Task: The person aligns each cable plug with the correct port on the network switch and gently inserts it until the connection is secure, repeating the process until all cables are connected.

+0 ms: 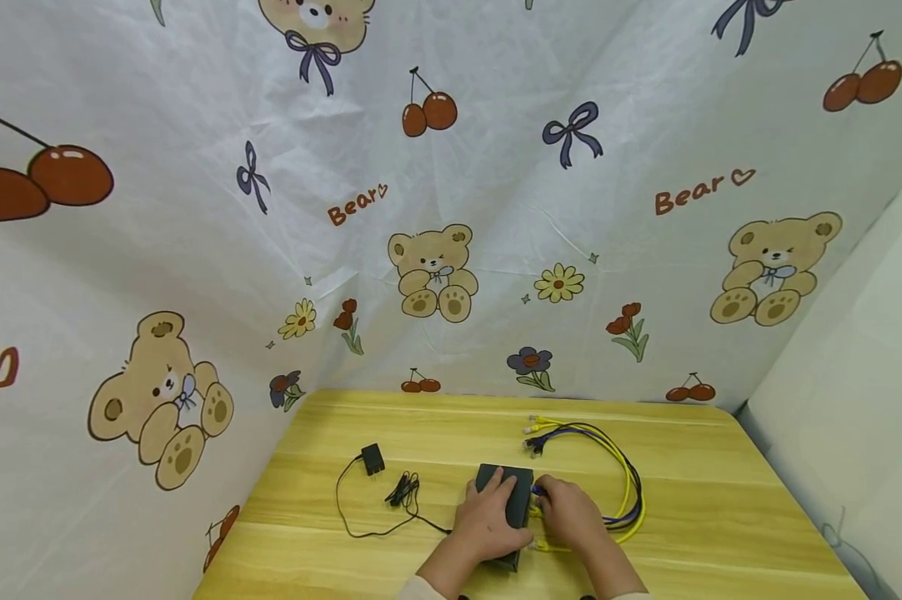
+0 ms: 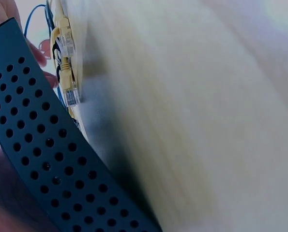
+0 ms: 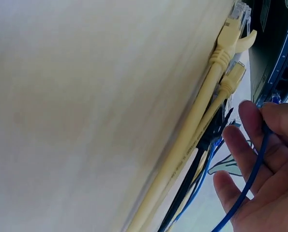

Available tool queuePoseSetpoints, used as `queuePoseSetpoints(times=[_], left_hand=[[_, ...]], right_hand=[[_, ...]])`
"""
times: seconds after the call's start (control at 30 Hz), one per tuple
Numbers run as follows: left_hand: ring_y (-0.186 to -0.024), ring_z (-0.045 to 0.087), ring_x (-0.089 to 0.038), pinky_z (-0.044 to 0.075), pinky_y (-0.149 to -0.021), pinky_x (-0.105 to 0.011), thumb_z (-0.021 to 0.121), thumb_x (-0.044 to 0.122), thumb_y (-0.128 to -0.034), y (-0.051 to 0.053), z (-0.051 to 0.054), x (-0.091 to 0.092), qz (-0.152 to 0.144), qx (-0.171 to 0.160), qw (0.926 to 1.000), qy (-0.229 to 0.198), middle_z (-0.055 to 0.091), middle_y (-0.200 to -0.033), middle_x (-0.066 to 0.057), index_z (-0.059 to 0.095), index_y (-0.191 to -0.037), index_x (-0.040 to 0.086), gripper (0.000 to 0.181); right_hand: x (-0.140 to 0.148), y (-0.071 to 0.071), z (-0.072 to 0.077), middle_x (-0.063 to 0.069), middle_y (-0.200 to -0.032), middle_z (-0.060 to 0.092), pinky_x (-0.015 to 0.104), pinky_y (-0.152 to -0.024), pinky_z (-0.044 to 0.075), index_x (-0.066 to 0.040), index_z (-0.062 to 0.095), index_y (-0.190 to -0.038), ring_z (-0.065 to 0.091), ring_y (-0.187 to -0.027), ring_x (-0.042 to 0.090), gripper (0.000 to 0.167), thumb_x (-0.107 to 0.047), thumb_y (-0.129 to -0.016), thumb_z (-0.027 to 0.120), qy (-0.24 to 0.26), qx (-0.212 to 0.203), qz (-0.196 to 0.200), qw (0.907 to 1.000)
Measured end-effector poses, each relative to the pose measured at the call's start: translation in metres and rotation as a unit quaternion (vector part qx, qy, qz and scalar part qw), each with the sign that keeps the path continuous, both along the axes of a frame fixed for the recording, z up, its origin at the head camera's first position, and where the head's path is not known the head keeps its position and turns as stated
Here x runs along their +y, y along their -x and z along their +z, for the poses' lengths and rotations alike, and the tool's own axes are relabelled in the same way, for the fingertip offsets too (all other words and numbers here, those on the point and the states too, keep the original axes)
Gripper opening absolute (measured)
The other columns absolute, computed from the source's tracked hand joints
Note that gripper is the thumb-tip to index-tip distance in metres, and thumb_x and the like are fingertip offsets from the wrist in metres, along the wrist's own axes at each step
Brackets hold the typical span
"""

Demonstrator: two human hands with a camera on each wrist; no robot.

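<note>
A black network switch (image 1: 522, 493) lies on the table, its perforated side filling the left of the left wrist view. My left hand (image 1: 487, 523) holds it from above, fingers spread across its top and thumb near its right edge. My right hand (image 1: 569, 510) is at the port side, where thumb and forefinger pinch a blue network cable (image 3: 254, 176) close to its plug. That plug meets the port row; how deep it sits is hidden by the fingers. The other fingers are loosely bent. Beside them lie yellow network cables (image 3: 197, 116) and a black one (image 3: 185, 186), their plugs near the switch.
A black power adapter (image 1: 373, 458) with a tied bundle of cord (image 1: 403, 489) lies to the left; its cord runs toward the switch. The cables' far ends (image 1: 533, 429) loop behind, on the wooden table (image 1: 721, 500). A bear-patterned cloth (image 1: 496, 183) hangs behind.
</note>
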State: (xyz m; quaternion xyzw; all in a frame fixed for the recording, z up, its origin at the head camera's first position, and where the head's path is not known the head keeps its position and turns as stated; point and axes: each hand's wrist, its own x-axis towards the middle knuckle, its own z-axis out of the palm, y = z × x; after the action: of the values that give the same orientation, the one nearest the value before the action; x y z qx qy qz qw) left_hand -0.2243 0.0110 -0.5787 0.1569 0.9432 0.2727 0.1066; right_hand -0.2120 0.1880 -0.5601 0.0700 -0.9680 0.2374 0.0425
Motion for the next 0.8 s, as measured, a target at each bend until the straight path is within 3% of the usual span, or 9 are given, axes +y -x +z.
queuePoseSetpoints(times=[0.27,0.4,0.8], left_hand=[[-0.141,0.026,-0.058,0.040,-0.092,-0.070,0.073,0.060,-0.0755,0.000,0.002,0.001,-0.006,0.008,0.9999,0.010,0.031,-0.162,0.002,0.043,-0.152,0.032,0.087],[-0.140,0.025,-0.058,0.040,-0.094,-0.069,0.071,0.061,-0.0759,-0.002,0.000,0.003,-0.006,0.002,0.9999,0.016,0.030,-0.162,0.002,0.042,-0.153,0.031,0.088],[-0.139,0.027,-0.059,0.044,-0.089,-0.067,0.073,0.061,-0.0738,0.001,-0.001,0.006,-0.018,0.015,0.9990,0.040,0.033,-0.161,-0.001,0.045,-0.151,0.031,0.088]], right_hand=[[0.004,0.009,-0.009,0.004,-0.089,0.074,0.043,-0.067,0.055,-0.012,0.072,-0.106,0.069,-0.074,0.023,0.016,-0.012,-0.090,0.072,-0.045,0.032,0.018,0.9983],[0.004,0.012,-0.013,-0.001,-0.079,0.069,0.039,-0.061,0.051,-0.013,0.068,-0.099,0.065,-0.067,0.017,0.009,-0.012,-0.091,0.072,-0.056,0.030,0.018,0.9978],[0.002,0.009,-0.006,0.000,-0.077,0.068,0.038,-0.061,0.052,-0.011,0.068,-0.093,0.065,-0.068,0.019,0.006,-0.007,-0.090,0.072,-0.061,0.043,0.047,0.9961]])
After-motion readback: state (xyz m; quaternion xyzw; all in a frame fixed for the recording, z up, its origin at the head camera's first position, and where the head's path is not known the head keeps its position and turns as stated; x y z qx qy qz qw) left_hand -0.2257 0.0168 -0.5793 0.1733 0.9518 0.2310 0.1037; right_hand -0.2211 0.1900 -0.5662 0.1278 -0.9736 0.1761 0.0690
